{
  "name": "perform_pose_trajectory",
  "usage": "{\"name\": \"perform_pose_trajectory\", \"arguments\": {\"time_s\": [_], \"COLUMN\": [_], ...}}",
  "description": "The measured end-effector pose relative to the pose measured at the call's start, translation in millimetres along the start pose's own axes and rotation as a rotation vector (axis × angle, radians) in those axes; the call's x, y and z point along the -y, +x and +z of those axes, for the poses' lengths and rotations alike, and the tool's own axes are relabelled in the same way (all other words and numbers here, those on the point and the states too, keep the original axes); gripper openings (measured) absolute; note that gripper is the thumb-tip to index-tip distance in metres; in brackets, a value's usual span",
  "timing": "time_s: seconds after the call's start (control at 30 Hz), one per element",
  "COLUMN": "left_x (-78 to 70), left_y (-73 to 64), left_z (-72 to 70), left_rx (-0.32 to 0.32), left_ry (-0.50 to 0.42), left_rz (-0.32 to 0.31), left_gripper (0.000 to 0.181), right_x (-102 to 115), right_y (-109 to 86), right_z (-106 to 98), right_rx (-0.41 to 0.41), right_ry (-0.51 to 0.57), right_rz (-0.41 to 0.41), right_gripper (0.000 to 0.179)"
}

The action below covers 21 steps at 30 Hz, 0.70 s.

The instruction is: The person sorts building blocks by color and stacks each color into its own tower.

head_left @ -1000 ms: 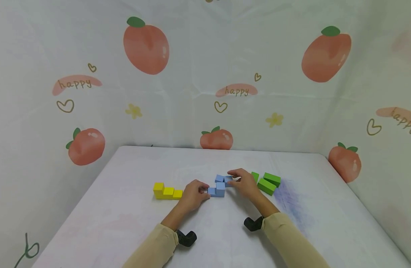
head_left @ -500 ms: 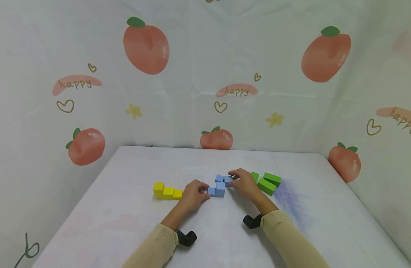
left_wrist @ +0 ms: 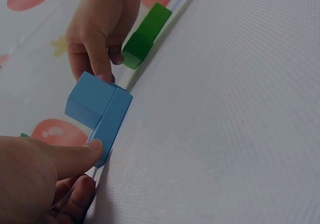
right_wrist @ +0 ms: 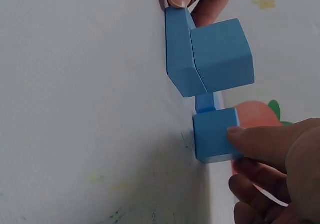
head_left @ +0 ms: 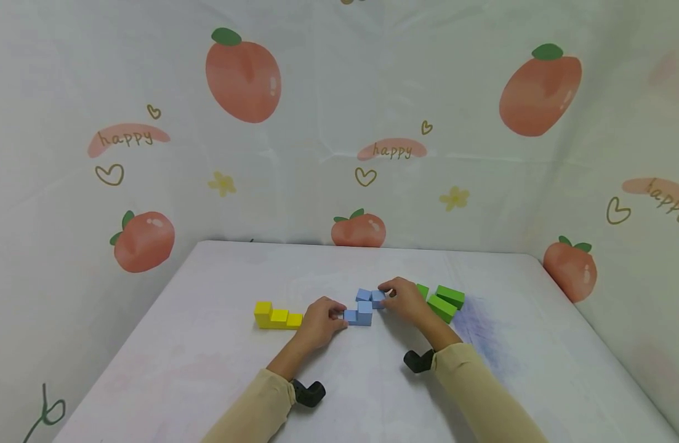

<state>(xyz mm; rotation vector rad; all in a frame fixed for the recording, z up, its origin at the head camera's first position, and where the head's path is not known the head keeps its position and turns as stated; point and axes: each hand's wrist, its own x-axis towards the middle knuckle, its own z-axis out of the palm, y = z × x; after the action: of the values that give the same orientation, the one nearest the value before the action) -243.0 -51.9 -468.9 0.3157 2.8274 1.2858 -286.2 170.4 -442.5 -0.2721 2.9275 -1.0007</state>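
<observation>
In front of me my left hand (head_left: 319, 323) grips the left end of a flat blue block (head_left: 350, 318), its thumb on the near side. A blue cube (left_wrist: 92, 99) sits on the other end of that flat block. Just behind, my right hand (head_left: 405, 301) pinches a second blue cube (right_wrist: 216, 135) that rests on the table, thumb on its near face. To the left of this cube is another small blue block (head_left: 364, 295), mostly hidden in the right wrist view.
Left of my left hand stands a yellow stepped row of blocks (head_left: 278, 319), tallest at its left end. Several green blocks (head_left: 441, 309) lie to the right of my right hand. The white table (head_left: 234, 381) meets a patterned white cloth (head_left: 295, 184) at the back.
My right wrist has shifted slightly forward. My left hand and the blocks show no visible movement.
</observation>
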Motion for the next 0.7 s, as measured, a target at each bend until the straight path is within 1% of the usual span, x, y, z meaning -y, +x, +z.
{"name": "perform_pose_trajectory", "arguments": {"time_s": [0.2,0.53,0.7], "left_x": [2.0,2.0,2.3], "left_y": [-0.3,-0.2,-0.2], "left_z": [0.5,-0.7,-0.6], "left_rx": [-0.002,0.000,-0.002], "left_ry": [0.004,0.009,0.009], "left_rz": [0.042,0.027,0.037], "left_gripper": [0.028,0.028,0.028], "right_x": [-3.3,-3.0,0.3], "right_y": [-0.4,-5.1,-9.7], "right_z": [-0.2,-3.3,-9.1], "right_rx": [-0.003,-0.034,-0.077], "right_ry": [-0.012,0.024,0.040], "right_rz": [-0.018,-0.035,-0.045], "right_gripper": [0.029,0.030,0.030]}}
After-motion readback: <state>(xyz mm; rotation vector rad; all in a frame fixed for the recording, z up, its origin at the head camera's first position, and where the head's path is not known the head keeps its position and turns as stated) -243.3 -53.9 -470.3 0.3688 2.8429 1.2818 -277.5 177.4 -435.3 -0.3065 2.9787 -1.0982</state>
